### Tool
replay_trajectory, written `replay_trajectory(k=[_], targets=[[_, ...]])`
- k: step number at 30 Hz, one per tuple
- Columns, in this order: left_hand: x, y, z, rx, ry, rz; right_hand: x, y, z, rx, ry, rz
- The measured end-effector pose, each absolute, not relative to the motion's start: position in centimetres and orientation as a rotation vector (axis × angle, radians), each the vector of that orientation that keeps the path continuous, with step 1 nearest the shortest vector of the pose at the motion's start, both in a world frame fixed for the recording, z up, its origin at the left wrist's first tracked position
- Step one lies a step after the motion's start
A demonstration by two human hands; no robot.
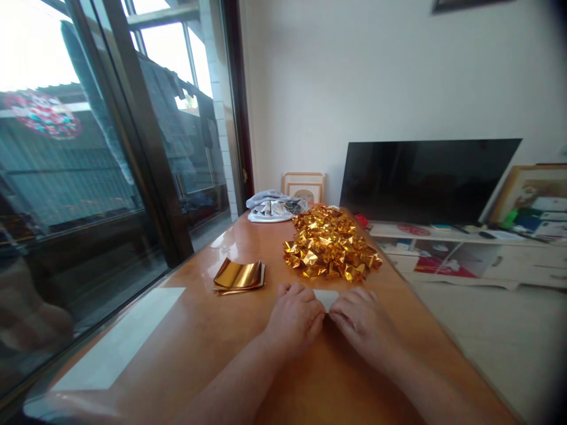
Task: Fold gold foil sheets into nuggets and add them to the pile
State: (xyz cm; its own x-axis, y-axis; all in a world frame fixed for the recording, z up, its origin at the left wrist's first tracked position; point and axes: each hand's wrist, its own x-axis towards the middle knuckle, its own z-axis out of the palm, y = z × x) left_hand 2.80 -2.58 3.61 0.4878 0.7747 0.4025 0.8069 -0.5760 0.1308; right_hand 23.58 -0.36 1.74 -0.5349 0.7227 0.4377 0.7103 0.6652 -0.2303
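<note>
Hands (330,321) on white sheet (326,297)

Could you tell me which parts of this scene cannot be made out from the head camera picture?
- White sheet: mostly hidden under the left hand and right hand; its shape and folds cannot be told.
- Fingertips: tucked under both hands, so the grip is unclear.
- Stack of gold sheets: the count is too small to tell.
- Pile of folded gold pieces: single shapes blur together.
- Bundle on the table's far end: too small to identify.
</note>
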Motion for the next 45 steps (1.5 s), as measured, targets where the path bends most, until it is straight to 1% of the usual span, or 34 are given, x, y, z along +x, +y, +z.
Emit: replay_trajectory(k=[10,16,21,26,35,45], targets=[[2.3,-2.7,4.1,-2.636,-1.427,-0.691,25.8,0.6,2.1,-1.097,-2.426,0.116],[1.2,-2.5,4.4,-2.52,-1.539,-0.741,28.4,1.9,2.2,-1.264,-2.285,-0.013],[1.7,-2.6,4.2,-2.607,-1.459,-0.694,26.1,1.0,1.8,-1.128,-2.314,0.046],[2.6,-2.7,3.7,-2.663,-1.419,-0.666,23.7,0.0,1.2,-1.092,-2.411,0.079],[3.0,-2.7,3.8,-2.705,-1.415,-0.631,23.8,0.1,1.3,-1.063,-2.456,0.112],[1.7,-2.7,4.4,-2.635,-1.473,-0.746,24.9,0.4,1.9,-1.103,-2.42,0.162]])
